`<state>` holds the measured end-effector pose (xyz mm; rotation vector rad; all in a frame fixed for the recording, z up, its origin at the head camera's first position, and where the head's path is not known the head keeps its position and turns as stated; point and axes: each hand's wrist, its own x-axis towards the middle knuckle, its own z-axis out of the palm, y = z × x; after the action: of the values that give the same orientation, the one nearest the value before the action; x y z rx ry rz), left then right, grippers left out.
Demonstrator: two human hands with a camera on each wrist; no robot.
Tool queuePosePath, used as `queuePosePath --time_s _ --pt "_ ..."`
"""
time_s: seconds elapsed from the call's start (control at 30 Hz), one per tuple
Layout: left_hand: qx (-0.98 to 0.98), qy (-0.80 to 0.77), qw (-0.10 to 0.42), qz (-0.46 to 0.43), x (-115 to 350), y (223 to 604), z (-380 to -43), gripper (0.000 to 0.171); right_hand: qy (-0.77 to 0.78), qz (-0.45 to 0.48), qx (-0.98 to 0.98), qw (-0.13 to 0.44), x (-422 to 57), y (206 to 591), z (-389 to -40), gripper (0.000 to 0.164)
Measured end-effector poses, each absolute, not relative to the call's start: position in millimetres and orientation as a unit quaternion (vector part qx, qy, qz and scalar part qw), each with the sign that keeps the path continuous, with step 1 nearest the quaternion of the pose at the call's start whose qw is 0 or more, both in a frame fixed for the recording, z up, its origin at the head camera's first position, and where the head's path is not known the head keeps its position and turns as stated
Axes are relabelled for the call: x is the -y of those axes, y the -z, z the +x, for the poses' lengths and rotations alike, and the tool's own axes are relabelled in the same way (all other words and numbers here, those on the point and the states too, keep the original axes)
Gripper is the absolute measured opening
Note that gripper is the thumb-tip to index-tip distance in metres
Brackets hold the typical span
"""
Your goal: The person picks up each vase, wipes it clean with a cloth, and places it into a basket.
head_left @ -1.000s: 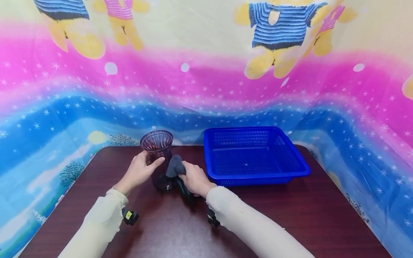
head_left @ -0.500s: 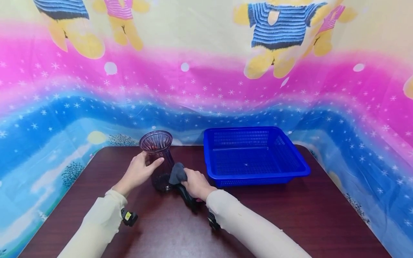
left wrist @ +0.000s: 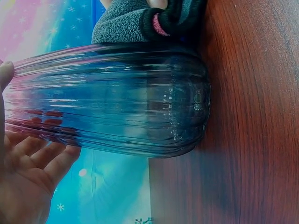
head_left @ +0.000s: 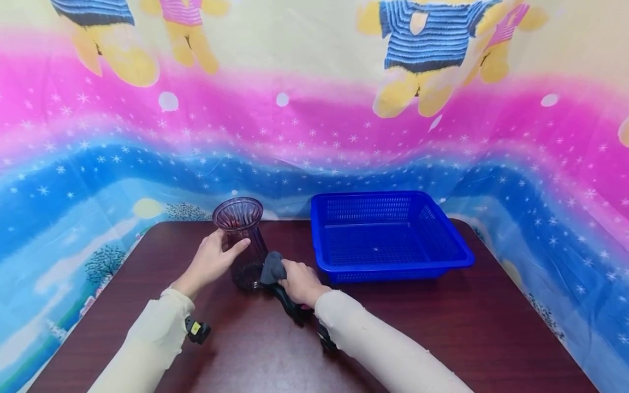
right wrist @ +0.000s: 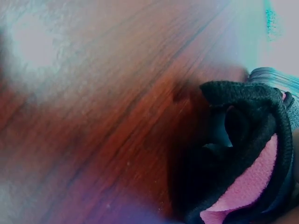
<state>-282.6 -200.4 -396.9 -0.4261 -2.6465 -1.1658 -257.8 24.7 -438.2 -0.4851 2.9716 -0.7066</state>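
A ribbed, purple-tinted glass vase (head_left: 248, 261) stands upright on the table, its flared rim on top. My left hand (head_left: 212, 256) grips it below the rim, thumb on the near side and fingers round the far left side, as the left wrist view also shows. My right hand (head_left: 301, 281) holds a bunched dark grey cloth (head_left: 273, 268) against the vase's lower right side. Black edging and a pink patch on the cloth (right wrist: 250, 182) show in the right wrist view, where its folds hang close to the table. The right fingertips are mostly hidden by the cloth.
A blue plastic basket (head_left: 393, 269) with perforated walls sits at the back right of the dark reddish-brown wooden table (head_left: 265, 349). Behind the table hangs a printed fabric backdrop (head_left: 314, 131) with bears and snowflakes.
My right hand and the cloth have slid down the vase's right side, slightly towards me, and are now near its base. The left hand keeps its grip; the vase has hardly moved.
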Motion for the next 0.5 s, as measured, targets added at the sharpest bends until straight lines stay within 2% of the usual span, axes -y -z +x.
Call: queuePosePath --time_s 0.3,0.5 --pt "0.896 0.402 0.112 -0.150 199 397 -283 0.050 0.256 -0.146 -0.955 0.022 -26 437 -257 0.027" --pt "0.898 0.400 0.107 -0.149 200 398 -282 0.051 0.283 -0.147 -0.948 -0.001 -22 428 -252 0.017"
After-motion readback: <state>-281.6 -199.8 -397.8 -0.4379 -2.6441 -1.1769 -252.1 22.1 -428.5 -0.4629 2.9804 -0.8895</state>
